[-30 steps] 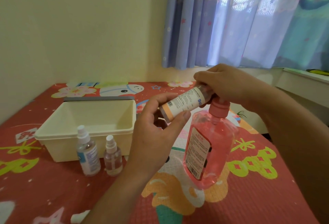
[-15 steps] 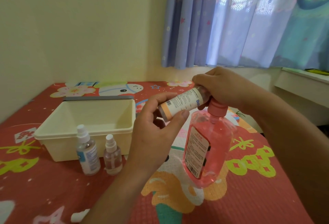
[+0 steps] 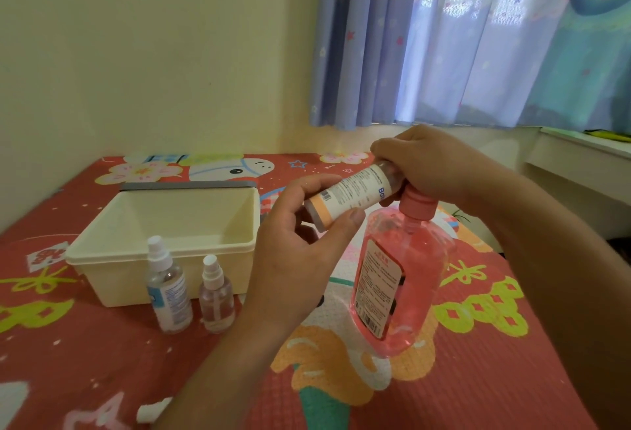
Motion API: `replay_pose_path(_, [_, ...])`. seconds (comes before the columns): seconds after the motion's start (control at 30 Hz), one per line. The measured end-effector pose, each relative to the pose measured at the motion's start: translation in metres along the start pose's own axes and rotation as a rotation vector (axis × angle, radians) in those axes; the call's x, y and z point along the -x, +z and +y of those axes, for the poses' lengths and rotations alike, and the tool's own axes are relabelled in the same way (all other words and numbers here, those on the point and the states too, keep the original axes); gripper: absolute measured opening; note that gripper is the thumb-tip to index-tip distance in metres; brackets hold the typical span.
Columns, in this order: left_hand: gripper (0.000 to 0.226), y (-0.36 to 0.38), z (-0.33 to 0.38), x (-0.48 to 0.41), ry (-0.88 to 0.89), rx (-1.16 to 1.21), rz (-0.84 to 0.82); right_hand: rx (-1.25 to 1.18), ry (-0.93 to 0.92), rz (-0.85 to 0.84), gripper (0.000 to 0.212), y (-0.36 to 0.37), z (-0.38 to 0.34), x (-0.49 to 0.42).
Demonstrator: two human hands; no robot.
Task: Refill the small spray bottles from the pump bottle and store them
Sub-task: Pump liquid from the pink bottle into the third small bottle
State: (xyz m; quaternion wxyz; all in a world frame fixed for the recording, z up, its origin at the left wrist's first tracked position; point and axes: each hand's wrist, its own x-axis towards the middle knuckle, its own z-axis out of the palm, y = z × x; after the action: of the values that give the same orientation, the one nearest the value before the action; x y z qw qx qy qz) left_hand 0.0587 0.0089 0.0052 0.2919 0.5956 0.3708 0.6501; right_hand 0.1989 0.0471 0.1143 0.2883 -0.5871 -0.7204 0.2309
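Your left hand grips the small white-labelled bottle, its far end tilted right under your right hand, clamped on the pink plastic pump bottle.

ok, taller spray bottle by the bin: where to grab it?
Round the straight body of the taller spray bottle, below its narrow white head, ideally from the front-left: it stands upright, the shorter spray bottle crowds its right, the bin backs it.

Pump bottle: clear, pink liquid, pink pump head, stands on the mat. Labelled bottle: white label, orange band, tilted near horizontal, neck at the pump head. Tall spray bottle and short spray bottle: upright, capped, just before the cream open box.
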Motion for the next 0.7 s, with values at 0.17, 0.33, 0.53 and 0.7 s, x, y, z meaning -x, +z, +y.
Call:
replay_pose_path(0.17, [0.028,-0.0008,0.0024,-0.0002,-0.006,-0.001,0.004,-0.026,0.032,-0.010,0.032,-0.0026,-0.0018,0.0012])
replay_pose_path(0.33, [0.028,-0.0005,-0.0003,0.0004,-0.012,-0.006,0.005,-0.032,0.023,0.013,0.029,0.0024,-0.0007,0.0010])
replay_pose_path(0.53, [0.028,-0.0009,0.0020,0.0003,-0.009,-0.007,0.005,-0.050,0.022,0.006,0.029,-0.0026,-0.0009,0.0009])
replay_pose_path(0.7, [0.029,-0.0010,0.0024,0.0007,-0.010,-0.008,0.010,-0.046,0.019,-0.009,0.030,-0.0019,-0.0012,0.0028])
